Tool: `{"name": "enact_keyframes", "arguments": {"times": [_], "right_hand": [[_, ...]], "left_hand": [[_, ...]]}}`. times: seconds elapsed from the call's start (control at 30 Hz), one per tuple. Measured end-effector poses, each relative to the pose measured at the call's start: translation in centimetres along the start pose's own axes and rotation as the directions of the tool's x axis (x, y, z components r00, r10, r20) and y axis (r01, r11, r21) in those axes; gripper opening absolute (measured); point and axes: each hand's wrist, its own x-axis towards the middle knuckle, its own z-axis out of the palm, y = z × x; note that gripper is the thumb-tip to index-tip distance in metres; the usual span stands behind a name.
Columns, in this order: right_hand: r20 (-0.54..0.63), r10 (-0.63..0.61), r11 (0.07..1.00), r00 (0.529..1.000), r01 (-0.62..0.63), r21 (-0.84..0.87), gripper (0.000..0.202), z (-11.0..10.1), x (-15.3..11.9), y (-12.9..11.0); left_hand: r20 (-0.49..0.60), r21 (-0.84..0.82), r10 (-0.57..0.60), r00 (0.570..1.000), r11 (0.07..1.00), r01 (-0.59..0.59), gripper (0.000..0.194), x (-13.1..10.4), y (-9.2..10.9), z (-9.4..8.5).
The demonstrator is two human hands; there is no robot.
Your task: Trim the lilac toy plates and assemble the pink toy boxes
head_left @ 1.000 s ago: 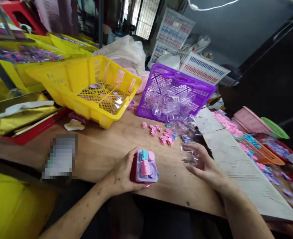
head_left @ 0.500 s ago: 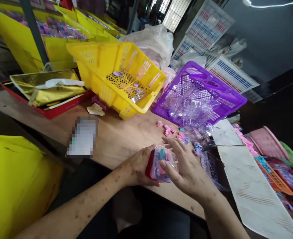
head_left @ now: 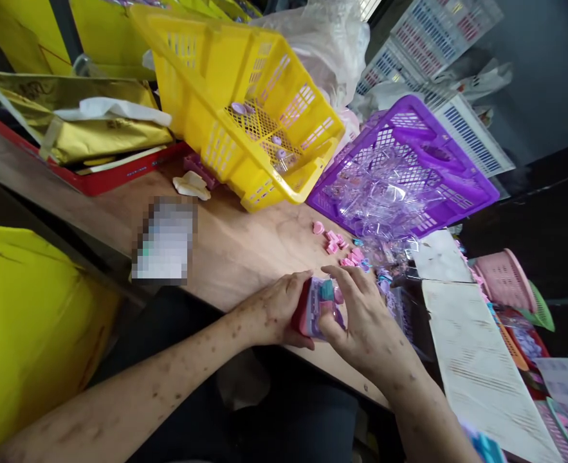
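Observation:
A small red and purple plastic toy case (head_left: pixel 314 315) with teal and pink pieces on its face is held just above the table's near edge. My left hand (head_left: pixel 284 308) is closed around its red back side. My right hand (head_left: pixel 361 315) bends over the front, thumb low and fingers at the top edge, gripping the case from that side. Clear plastic seems to cover the face, partly hidden by the fingers. Small pink parts (head_left: pixel 334 241) lie on the table beyond my right hand, with purple parts (head_left: pixel 384 283) beside it.
A yellow basket (head_left: pixel 245 154) holds a few pieces. A tilted purple basket (head_left: pixel 457 186) is full of clear plastic shells (head_left: pixel 380 186). At left lie a blurred-out flat object (head_left: pixel 164 241) and a red tray (head_left: pixel 114 180) with gold packaging. Cardboard (head_left: pixel 481 347) runs along the right.
My right hand's fingers have bent in from a more spread pose and now close over the case's front. The view has tilted down and shifted slightly.

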Motion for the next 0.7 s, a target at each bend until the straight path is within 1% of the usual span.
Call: {"name": "enact_keyframes", "arguments": {"times": [0.13, 0.23, 0.37, 0.43, 0.6, 0.7], "right_hand": [[0.038, 0.003, 0.997, 0.999, -0.001, -0.073, 0.055, -0.3, 0.2, -0.5], [0.064, -0.012, 0.989, 0.998, 0.022, -0.149, 0.054, -0.4, 0.5, -0.9], [0.172, 0.025, 0.972, 0.985, 0.016, -0.233, 0.047, -0.7, 1.2, -1.5], [0.206, 0.039, 0.964, 0.978, 0.017, -0.264, 0.046, -0.9, 1.5, -1.7], [0.227, 0.069, 0.947, 0.972, 0.008, -0.322, 0.043, -1.2, 1.8, -2.3], [0.215, 0.089, 0.95, 0.973, -0.018, -0.312, 0.045, -1.2, 1.7, -2.5]], "left_hand": [[0.001, -0.014, 0.063, 0.998, 0.998, -0.063, 0.128, 0.0, -0.1, -0.2], [-0.007, -0.011, 0.101, 0.995, 0.995, -0.101, 0.127, 0.1, -0.4, -0.1], [-0.017, 0.013, 0.143, 0.99, 0.99, -0.143, 0.122, 0.3, -0.9, 0.2], [-0.015, 0.029, 0.155, 0.988, 0.988, -0.155, 0.119, 0.3, -1.0, 0.3], [-0.011, 0.023, 0.169, 0.986, 0.985, -0.169, 0.119, 0.3, -0.6, -0.1], [0.006, 0.032, 0.154, 0.988, 0.988, -0.154, 0.116, 0.3, -0.4, -0.2]]}}
